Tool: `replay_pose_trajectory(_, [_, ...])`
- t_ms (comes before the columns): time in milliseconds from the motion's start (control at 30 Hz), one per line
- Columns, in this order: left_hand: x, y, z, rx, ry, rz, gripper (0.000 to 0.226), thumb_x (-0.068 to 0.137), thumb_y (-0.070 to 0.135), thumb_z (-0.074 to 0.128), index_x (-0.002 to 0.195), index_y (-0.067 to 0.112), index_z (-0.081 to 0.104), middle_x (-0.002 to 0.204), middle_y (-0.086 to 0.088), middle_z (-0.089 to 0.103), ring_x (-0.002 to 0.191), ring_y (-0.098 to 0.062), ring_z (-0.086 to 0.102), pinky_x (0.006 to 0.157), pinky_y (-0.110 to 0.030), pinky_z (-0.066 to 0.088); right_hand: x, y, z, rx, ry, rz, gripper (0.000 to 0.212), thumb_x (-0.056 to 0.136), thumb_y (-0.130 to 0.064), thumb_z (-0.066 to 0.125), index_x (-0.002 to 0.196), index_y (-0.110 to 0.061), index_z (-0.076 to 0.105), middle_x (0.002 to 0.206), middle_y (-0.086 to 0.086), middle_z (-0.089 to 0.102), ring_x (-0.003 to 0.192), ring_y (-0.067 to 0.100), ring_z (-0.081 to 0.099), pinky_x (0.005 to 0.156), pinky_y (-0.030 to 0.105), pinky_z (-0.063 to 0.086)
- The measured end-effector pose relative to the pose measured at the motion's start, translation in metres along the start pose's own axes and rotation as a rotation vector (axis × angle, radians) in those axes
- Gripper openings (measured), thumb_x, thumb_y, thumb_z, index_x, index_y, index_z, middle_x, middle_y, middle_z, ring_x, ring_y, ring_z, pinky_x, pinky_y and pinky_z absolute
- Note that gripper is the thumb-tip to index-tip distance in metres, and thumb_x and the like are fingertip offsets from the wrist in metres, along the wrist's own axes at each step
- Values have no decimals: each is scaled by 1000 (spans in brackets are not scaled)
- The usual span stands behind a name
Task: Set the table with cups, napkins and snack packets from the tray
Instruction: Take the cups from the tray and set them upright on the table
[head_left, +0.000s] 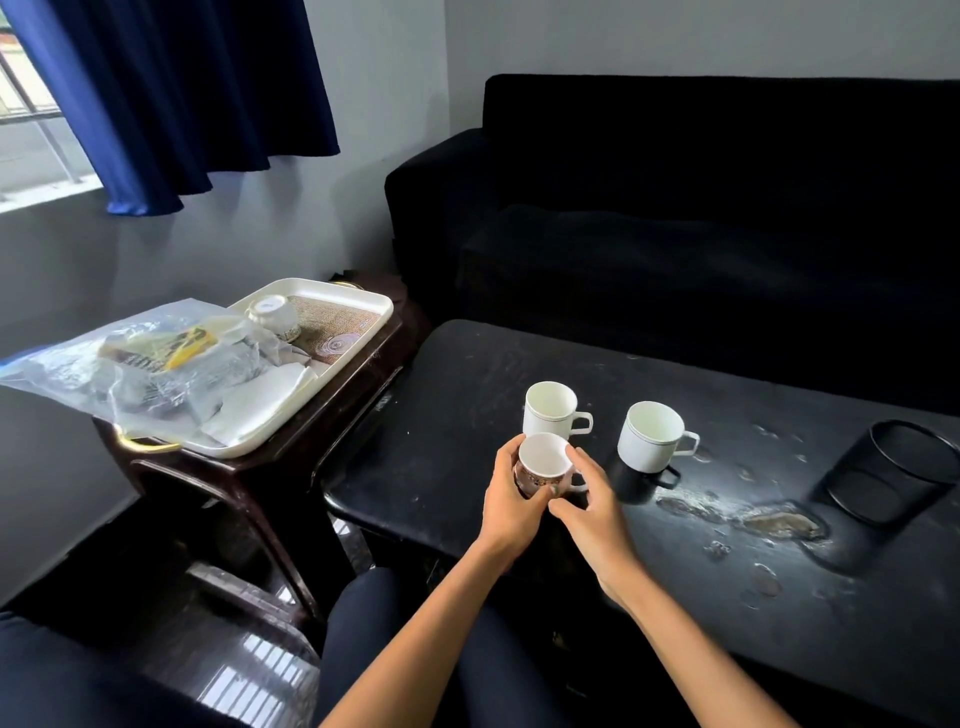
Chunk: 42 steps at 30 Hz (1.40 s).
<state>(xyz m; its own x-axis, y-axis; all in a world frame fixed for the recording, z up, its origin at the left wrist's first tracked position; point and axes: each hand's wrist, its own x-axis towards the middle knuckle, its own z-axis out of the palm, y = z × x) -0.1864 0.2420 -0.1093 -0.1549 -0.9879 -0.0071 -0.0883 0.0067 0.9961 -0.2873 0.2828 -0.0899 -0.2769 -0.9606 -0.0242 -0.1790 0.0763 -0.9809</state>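
Note:
A patterned cup (540, 465) stands upright near the front left of the black table (727, 545). My left hand (511, 504) wraps its left side, and my right hand (589, 499) touches its right side by the handle. Behind it stands a white cup (550, 410). To the right, another white cup (649, 436) sits stacked in a black cup (641, 483). The white tray (358, 301) on the side table at left holds an overturned patterned cup (272, 314), white napkins (260, 402) and a clear plastic bag of snack packets (150, 358).
A black mesh holder (893, 473) lies tilted at the table's right. The table top has worn, peeling patches (774, 525). A black sofa (701, 218) stands behind the table. The dark wooden side table (249, 467) sits left of it, with blue curtains (171, 88) above.

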Motion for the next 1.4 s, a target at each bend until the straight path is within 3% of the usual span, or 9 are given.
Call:
replay_pose_trajectory(167, [-2,2,0,68,-12,-17,71,80,12,71,138,26,33,136,7,43,126,-8,44,106,-26,39,0,-2,-1,-3,36,-22,65,78,11,55,135,-18,46,144,-4,39,108,-11,46,78,-8,31])
replay_pose_trajectory(300, [-11,5,-7,256,61,96,79,73,35,75,140,32,31,132,19,25,120,4,28,86,2,27,-2,-7,2,-17,140,-98,55,76,12,54,123,-17,54,134,0,51,122,12,47,90,8,35])
replay_pose_trajectory(400, [-12,12,-20,382,140,212,65,79,24,65,136,35,36,134,19,28,117,2,27,87,-3,25,-2,-17,12,-2,204,-164,45,78,11,50,109,-20,58,121,2,58,112,17,53,80,5,40])
replay_pose_trajectory(533, [-2,38,-51,365,231,257,52,82,16,59,127,38,42,124,24,32,114,-1,35,87,-9,31,6,-39,39,-19,193,-205,39,80,8,50,102,-24,56,114,0,60,108,17,53,93,31,41])
replay_pose_trajectory(733, [36,89,-119,301,368,255,49,86,14,59,131,24,44,128,10,38,115,-8,43,98,-27,40,35,-79,94,-44,46,-329,39,80,6,51,102,-24,58,108,-7,60,107,5,53,86,5,35])
replay_pose_trajectory(867, [70,107,-173,338,456,174,54,87,14,58,137,13,40,138,-6,42,125,-16,43,105,-27,35,66,-108,139,-89,-68,-401,34,82,1,51,103,-24,59,106,-8,58,103,4,53,85,5,37])
replay_pose_trajectory(1067, [126,112,-255,676,574,18,60,86,17,57,142,8,35,138,-17,49,128,-31,45,106,-40,35,131,-148,220,-257,-242,-461,29,85,-5,53,113,-8,59,116,6,57,110,20,53,98,31,42])
replay_pose_trajectory(1200, [155,105,-288,1006,562,-104,55,88,32,52,136,7,40,142,-15,46,137,-31,32,114,-53,17,167,-163,271,-340,-382,-339,40,87,-9,50,127,-8,50,134,9,49,124,22,47,105,31,35])
replay_pose_trajectory(1400, [183,88,-310,1109,507,-328,64,91,31,47,144,0,26,153,-18,30,146,-34,10,114,-57,-3,195,-162,322,-358,-484,-144,53,86,-3,44,139,-7,36,143,14,43,129,25,41,103,29,32])
